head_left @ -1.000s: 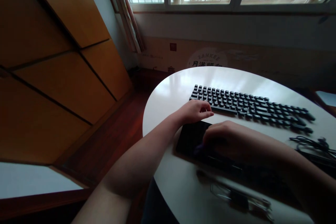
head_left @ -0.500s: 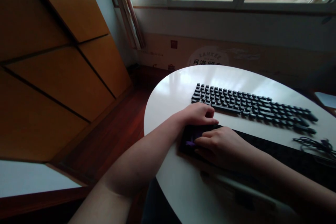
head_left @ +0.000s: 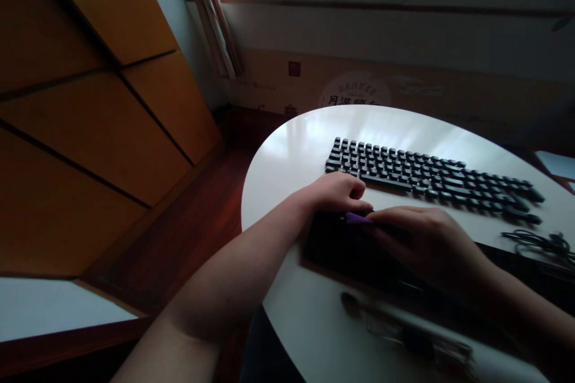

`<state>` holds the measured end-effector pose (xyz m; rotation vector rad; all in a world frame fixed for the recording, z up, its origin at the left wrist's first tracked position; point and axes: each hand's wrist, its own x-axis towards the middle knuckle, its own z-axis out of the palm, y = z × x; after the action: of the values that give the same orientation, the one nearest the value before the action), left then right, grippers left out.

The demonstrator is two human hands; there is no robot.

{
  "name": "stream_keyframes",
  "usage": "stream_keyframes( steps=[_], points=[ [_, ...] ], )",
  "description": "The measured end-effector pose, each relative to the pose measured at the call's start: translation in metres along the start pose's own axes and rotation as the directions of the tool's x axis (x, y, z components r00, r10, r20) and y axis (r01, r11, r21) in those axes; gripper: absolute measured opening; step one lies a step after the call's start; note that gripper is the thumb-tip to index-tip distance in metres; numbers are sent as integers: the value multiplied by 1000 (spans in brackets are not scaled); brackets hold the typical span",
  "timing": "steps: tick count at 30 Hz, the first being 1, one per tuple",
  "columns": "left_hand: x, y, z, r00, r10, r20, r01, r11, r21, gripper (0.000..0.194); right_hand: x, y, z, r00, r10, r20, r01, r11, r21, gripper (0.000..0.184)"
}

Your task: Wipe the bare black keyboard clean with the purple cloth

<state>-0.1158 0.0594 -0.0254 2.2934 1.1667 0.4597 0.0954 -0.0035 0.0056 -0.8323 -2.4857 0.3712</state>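
Observation:
A long black keyboard body [head_left: 327,245] lies across the white table in front of me. My left hand [head_left: 339,191] is closed at its far left corner, fingers curled and thumb along the edge. Over the body, my right hand [head_left: 417,233] pinches a small purple cloth [head_left: 358,219], its tip showing near my left thumb. Most of the cloth is hidden by the fingers, and the right hand is slightly blurred. Beyond both hands, loose black keycaps [head_left: 431,176] are laid out in keyboard order.
On the round white table [head_left: 287,161], a coiled black cable [head_left: 545,242] lies at the right. A blurred keycap puller-like wire tool [head_left: 413,338] with a dark middle rests near the front edge. Wooden cabinets [head_left: 148,125] stand at the left, below a window wall.
My right hand moved left toward the keyboard body's corner with the purple cloth, then back right and toward the far edge. My left hand stays almost in place.

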Motion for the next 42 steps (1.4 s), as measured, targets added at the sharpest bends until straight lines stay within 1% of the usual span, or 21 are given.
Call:
stream_keyframes(
  steps=[3,5,7,10,13,18,23,27,32,34,36,39,41,42],
  points=[
    [1,-1,-1,1000,1,28,0,1000,-29,36,-9,7,-14,997,69,-39,-69,998,9,15],
    [2,-2,-2,999,4,44,-3,1000,-31,35,-15,9,-11,996,80,-36,-80,997,7,15],
    [2,-1,-3,998,3,57,-2,1000,-26,36,-19,8,-1,998,57,-9,-57,998,-4,15],
    [2,0,-4,998,0,64,2,1000,-19,39,-20,4,18,997,-5,74,6,1000,-15,17],
    [2,0,-4,998,-1,70,2,1000,-11,39,-18,-1,30,986,-64,157,74,996,-57,17],
    [3,0,-3,998,-4,61,5,1000,-6,40,-15,-6,30,968,-84,237,116,986,-122,19],
    [3,1,-3,998,-13,58,13,1000,-2,39,-13,-6,30,956,-117,271,147,985,-95,21],
    [3,2,-3,999,-26,40,26,1000,-1,39,-11,0,32,956,-149,251,171,983,-67,23],
    [2,2,-3,999,-32,31,32,999,-6,41,-8,4,30,935,-211,285,225,974,-15,27],
    [2,2,-3,999,-34,35,34,999,-8,41,-8,5,31,937,-213,275,222,975,-2,27],
    [2,1,-3,999,-31,34,31,999,-12,41,-9,6,34,949,-199,243,198,980,27,27],
    [2,0,-3,999,-28,30,29,999,-22,42,-10,9,35,987,-111,116,93,984,153,24],
    [2,-1,-3,999,-26,34,27,999,-33,41,-10,13,27,1000,-26,15,21,967,252,20],
    [2,-1,-3,999,-24,39,25,999,-38,40,-10,15,19,999,17,-30,-8,961,277,17]
  ],
)
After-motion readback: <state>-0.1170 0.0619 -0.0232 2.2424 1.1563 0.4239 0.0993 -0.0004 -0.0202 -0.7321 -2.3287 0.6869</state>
